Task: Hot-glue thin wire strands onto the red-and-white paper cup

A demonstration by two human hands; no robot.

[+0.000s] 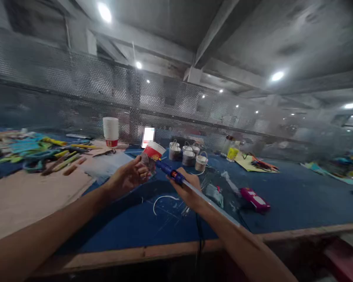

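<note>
My left hand is raised over the blue bench mat and pinches a small greyish piece at its fingertips. My right hand grips a blue pen-like tool with a red button. Its tip points at the piece in the left hand, and a pale rod or cable runs back along my right forearm. A tilted red and white paper cup lies just behind both hands.
Several small metal tins stand behind the hands. A stack of white cups is at the back left, beside a pile of colourful tools. A magenta box, a white wire loop and a perforated metal screen are around.
</note>
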